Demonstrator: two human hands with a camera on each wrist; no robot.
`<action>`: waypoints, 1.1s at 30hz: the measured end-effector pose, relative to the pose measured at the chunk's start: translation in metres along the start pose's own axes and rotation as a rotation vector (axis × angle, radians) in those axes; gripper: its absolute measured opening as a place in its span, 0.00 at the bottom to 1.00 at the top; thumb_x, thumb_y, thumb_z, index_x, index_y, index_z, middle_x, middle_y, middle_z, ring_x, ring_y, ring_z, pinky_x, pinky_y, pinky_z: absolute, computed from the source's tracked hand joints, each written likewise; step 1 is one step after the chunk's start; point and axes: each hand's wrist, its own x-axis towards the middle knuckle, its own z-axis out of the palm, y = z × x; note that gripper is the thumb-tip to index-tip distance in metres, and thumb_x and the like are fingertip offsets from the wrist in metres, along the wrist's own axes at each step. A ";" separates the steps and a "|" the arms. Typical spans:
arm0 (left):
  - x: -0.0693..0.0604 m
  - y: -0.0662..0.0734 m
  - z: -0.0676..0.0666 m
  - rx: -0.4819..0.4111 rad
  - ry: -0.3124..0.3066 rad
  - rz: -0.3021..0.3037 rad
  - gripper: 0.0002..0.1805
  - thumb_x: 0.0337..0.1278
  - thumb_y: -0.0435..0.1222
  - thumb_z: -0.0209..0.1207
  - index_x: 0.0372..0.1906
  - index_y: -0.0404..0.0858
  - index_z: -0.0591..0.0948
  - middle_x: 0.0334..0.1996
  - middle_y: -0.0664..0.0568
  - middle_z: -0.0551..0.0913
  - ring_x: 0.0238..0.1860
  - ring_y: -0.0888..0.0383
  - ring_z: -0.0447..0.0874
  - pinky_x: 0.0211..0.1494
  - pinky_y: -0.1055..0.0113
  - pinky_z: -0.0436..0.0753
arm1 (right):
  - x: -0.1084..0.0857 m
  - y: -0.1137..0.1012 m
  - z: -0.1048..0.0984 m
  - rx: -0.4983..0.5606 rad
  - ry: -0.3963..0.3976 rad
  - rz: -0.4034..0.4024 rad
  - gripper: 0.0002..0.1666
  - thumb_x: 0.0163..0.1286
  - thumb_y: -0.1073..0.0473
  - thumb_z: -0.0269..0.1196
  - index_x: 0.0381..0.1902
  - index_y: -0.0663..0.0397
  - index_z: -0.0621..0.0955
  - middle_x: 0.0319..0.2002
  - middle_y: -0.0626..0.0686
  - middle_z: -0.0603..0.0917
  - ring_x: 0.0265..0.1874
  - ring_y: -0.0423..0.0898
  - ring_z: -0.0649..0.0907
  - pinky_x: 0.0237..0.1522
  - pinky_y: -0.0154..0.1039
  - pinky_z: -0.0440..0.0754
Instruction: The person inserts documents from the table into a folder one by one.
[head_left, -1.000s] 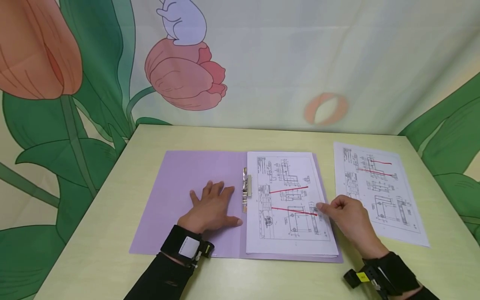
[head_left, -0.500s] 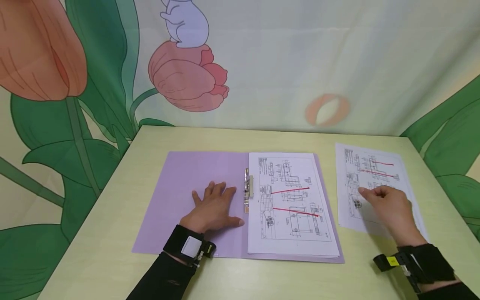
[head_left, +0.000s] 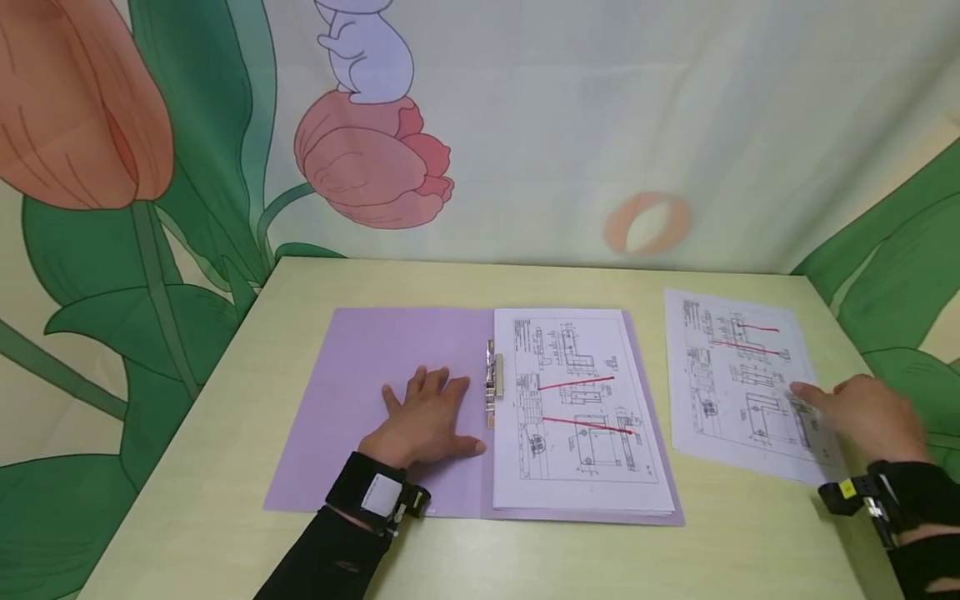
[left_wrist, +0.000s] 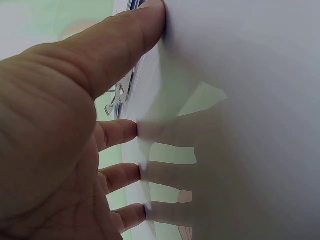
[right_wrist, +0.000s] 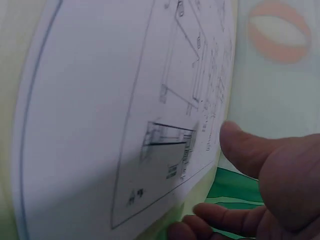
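A purple folder (head_left: 315, 400) lies spread on the table, its metal clip (head_left: 492, 383) at the middle fold. My left hand (head_left: 420, 425) rests on the folder's left cover with fingers spread; the left wrist view shows the fingertips (left_wrist: 131, 172) touching the smooth cover. On the right cover lies a stack of printed drawings (head_left: 577, 492) with two red lines. At the far right my right hand (head_left: 870, 412) is over the right edge of a loose drawing sheet (head_left: 712, 442). In the right wrist view the thumb and fingers stand apart beside that sheet (right_wrist: 80, 130).
The pale wooden table (head_left: 570, 562) carries the folder and the loose sheet. Behind it hangs a curtain (head_left: 540, 150) printed with tulips, leaves and a white animal.
My right hand has moved right, from the stack's right edge across the loose sheet to that sheet's right edge. My left hand has stayed on the folder.
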 end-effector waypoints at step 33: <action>0.002 -0.003 0.002 -0.003 -0.006 0.002 0.53 0.50 0.58 0.76 0.80 0.46 0.68 0.82 0.39 0.60 0.84 0.31 0.46 0.73 0.16 0.43 | 0.012 0.002 0.009 0.059 0.259 -0.020 0.24 0.78 0.58 0.60 0.40 0.82 0.80 0.26 0.71 0.82 0.30 0.65 0.78 0.28 0.50 0.68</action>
